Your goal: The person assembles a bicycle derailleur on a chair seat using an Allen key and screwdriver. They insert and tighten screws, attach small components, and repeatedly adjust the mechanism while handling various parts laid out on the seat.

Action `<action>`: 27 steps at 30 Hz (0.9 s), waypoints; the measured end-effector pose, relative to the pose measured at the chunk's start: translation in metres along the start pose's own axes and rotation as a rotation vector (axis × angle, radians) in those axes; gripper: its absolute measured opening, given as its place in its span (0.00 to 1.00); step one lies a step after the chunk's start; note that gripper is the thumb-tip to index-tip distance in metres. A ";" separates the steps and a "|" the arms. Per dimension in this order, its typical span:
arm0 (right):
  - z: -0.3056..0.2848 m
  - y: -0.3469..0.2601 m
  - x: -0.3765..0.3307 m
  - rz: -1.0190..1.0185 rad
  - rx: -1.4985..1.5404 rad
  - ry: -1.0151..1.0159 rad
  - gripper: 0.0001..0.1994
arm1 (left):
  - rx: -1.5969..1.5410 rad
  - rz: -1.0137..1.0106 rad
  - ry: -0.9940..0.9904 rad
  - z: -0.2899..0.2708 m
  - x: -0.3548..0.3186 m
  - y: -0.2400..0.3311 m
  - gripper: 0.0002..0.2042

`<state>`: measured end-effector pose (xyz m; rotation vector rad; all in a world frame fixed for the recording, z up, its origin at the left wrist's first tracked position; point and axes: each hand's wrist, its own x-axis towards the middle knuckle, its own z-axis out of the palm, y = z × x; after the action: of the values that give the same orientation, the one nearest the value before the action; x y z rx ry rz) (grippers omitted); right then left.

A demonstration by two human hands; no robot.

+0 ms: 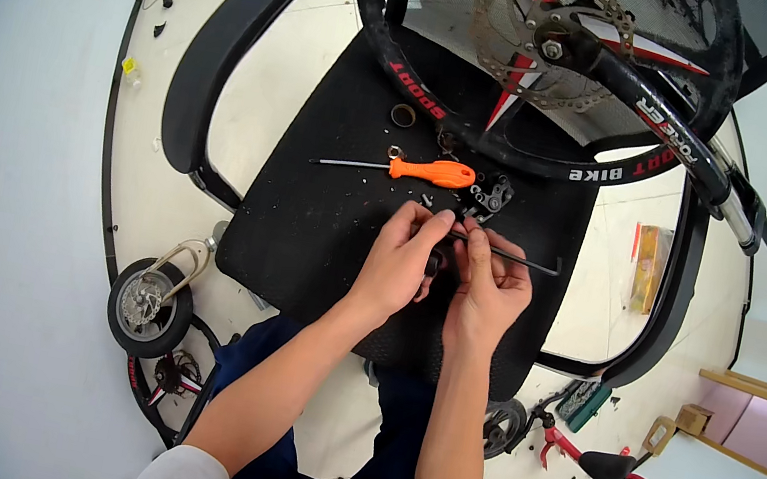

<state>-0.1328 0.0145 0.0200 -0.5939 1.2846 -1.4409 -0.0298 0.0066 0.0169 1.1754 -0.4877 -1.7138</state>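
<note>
My left hand (400, 263) and my right hand (489, 286) meet over a black mat (314, 228). Together they pinch a small dark part (434, 264) that is mostly hidden between the fingers. A long black hex key (522, 258) sticks out to the right from my right fingers. Just beyond my fingertips a black brake caliper (489, 196) lies on the mat. Left of it rests an orange-handled screwdriver (415, 170). A metal ring (403, 115) and small screws lie farther back.
A black bicycle wheel (481, 139) with a drilled brake disc (550, 34) and fork (685, 138) hangs over the mat's far edge. A small wheel (149, 307) sits at lower left. A red-handled tool (604, 469) lies at lower right. A yellow box (648, 269) is right.
</note>
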 end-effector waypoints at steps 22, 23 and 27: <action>-0.013 -0.002 0.003 0.032 -0.116 -0.099 0.14 | 0.247 0.271 0.186 -0.001 0.004 -0.017 0.16; -0.015 -0.002 -0.001 0.059 -0.147 -0.074 0.12 | 0.304 0.334 0.188 -0.003 0.004 -0.021 0.14; -0.009 -0.003 0.012 0.079 -0.064 -0.054 0.08 | 0.476 0.702 0.183 -0.003 0.020 -0.010 0.13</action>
<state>-0.1453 0.0061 0.0169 -0.6134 1.3017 -1.3146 -0.0336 -0.0057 -0.0013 1.2673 -1.0855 -0.8985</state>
